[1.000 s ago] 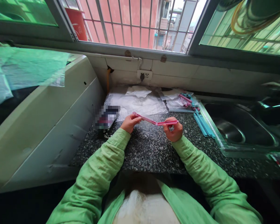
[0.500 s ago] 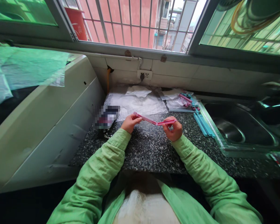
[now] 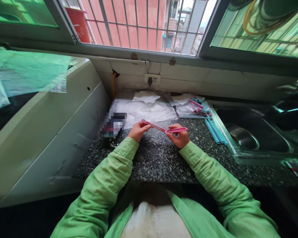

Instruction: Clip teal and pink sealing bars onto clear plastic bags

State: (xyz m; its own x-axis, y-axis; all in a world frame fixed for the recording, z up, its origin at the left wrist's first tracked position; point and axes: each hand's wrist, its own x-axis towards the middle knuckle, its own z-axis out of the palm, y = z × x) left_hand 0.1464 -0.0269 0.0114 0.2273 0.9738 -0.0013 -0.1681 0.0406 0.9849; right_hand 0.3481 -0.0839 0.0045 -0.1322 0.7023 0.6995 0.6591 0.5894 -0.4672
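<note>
A long pink bag clip [image 3: 155, 126], bent at a hinge in its middle, is held up over the counter between both hands. My left hand [image 3: 137, 131] pinches the outer end of its left arm, thumb and fingers closed. The fingers of my right hand [image 3: 180, 140] are closed around the other arm, close to the hinge. That right arm lies nearly level, while the left one slopes down toward the hinge. Several blue clips [image 3: 215, 131] lie side by side on the counter right of my right hand. Behind them, more pink and blue pieces [image 3: 197, 105] lie in and around clear plastic bags.
White plastic packaging [image 3: 146, 107] covers the back of the speckled counter [image 3: 161, 162]. A blurred-out object [image 3: 113, 125] sits left of my left hand. The sink [image 3: 258, 132] is to the right, a pale appliance [image 3: 72, 122] to the left. A wall socket [image 3: 152, 79] is behind.
My right hand has slid left along the clip's right arm, closer to the hinge. My left hand keeps its pinch on the outer end. The view has shifted slightly.
</note>
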